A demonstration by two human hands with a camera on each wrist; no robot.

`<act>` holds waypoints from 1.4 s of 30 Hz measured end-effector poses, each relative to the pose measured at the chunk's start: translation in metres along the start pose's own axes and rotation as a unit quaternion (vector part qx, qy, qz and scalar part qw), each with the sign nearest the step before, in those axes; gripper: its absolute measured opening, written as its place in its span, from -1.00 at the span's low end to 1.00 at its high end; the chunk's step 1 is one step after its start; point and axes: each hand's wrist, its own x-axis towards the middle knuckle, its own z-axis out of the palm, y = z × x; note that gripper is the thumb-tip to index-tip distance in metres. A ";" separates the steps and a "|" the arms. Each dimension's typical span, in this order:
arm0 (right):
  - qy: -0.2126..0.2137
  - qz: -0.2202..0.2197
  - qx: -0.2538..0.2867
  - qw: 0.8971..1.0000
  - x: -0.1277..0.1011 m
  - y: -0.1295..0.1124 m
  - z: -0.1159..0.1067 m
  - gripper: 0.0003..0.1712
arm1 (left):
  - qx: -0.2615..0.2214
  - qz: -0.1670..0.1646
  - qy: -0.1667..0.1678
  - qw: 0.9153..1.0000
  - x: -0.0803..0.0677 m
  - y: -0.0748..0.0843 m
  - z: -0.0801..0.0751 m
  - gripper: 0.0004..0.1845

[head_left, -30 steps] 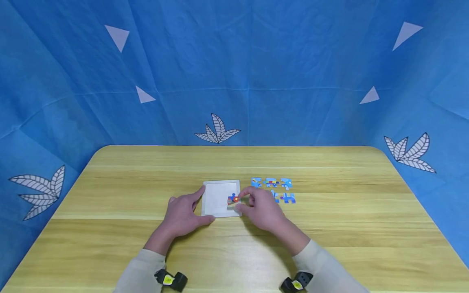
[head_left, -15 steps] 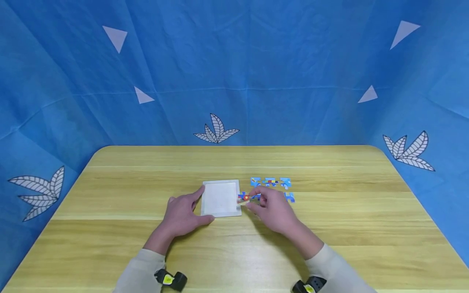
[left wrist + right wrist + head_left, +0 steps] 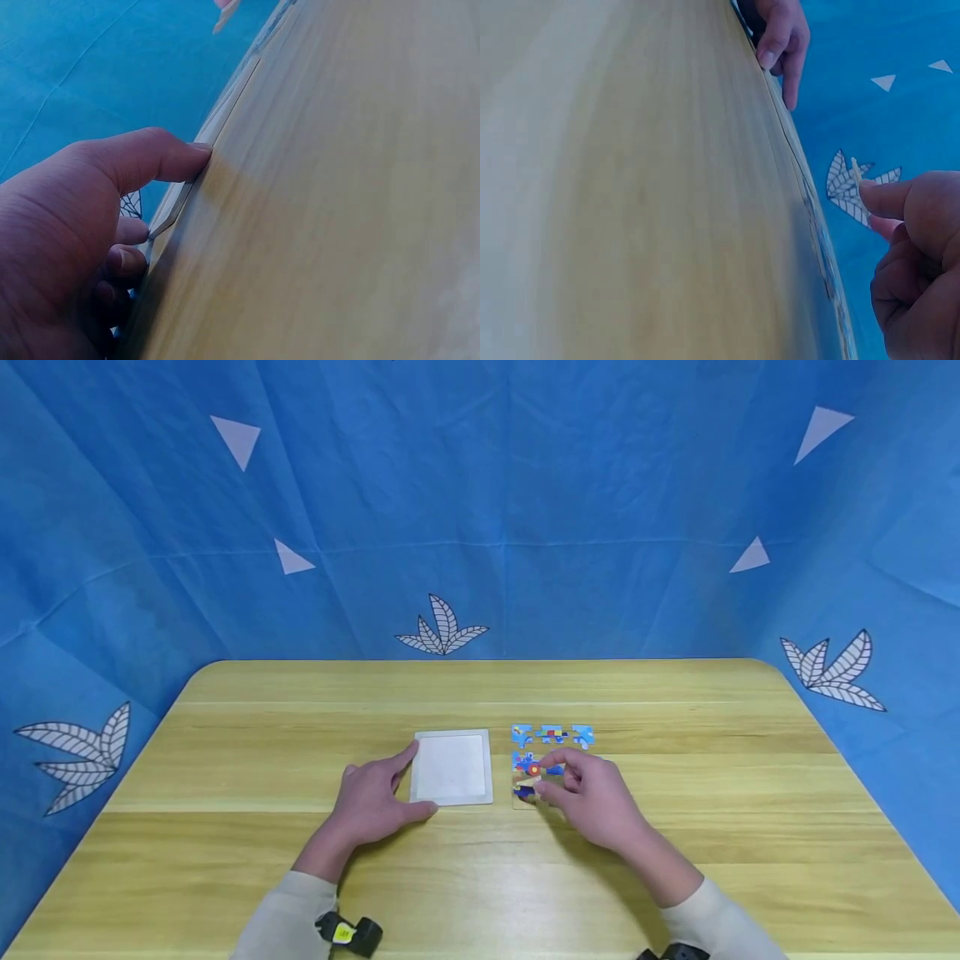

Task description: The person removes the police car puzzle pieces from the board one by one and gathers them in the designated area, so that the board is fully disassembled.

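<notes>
The light grey puzzle tray (image 3: 452,767) lies flat, bare inside. My left hand (image 3: 375,797) holds its left side, index finger at the far left corner and thumb along the near edge. In the left wrist view the thumb (image 3: 161,159) presses the tray's rim. My right hand (image 3: 594,795) pinches a jigsaw piece (image 3: 527,765) with a red and blue picture between thumb and index finger. That piece is tilted, its pale edge showing, over the left end of the loose pieces. The right wrist view shows it edge-on, a thin sliver (image 3: 856,171) at the fingertips.
Blue jigsaw pieces (image 3: 553,732) form a row right of the tray, and a dark-marked piece (image 3: 522,795) lies nearer. The right hand hides others. Wooden tabletop (image 3: 300,710) surrounds them, with a blue cloth (image 3: 480,485) hanging behind.
My right hand has carried the pinched piece rightward from over the tray to over the loose pieces. The left hand and tray have stayed in place.
</notes>
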 end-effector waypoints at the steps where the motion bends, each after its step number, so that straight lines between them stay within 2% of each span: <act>1: 0.000 0.000 0.001 1.000 -0.001 0.001 -0.002 -0.74 | -0.001 -0.001 0.000 1.000 0.000 0.000 0.000 0.03; 7: 0.016 -0.014 -0.025 0.999 -0.008 0.012 -0.014 -0.76 | -0.004 -0.002 0.001 1.000 0.000 -0.001 0.001 0.02; 13: 0.024 -0.008 -0.027 0.999 -0.015 0.021 -0.024 -0.74 | -0.002 -0.001 0.002 1.000 0.000 0.000 0.001 0.01; 20: 0.036 -0.026 -0.040 0.998 -0.020 0.030 -0.032 -0.75 | -0.001 -0.001 0.002 1.000 0.000 0.000 0.001 0.01; 28: 0.024 0.006 -0.045 0.999 -0.026 0.039 -0.040 -0.73 | -0.002 0.000 0.003 1.000 0.000 0.000 0.001 0.01; 42: 0.019 0.009 -0.064 0.998 -0.033 0.050 -0.047 -0.72 | 0.001 -0.007 -0.001 1.000 -0.001 0.000 0.001 0.02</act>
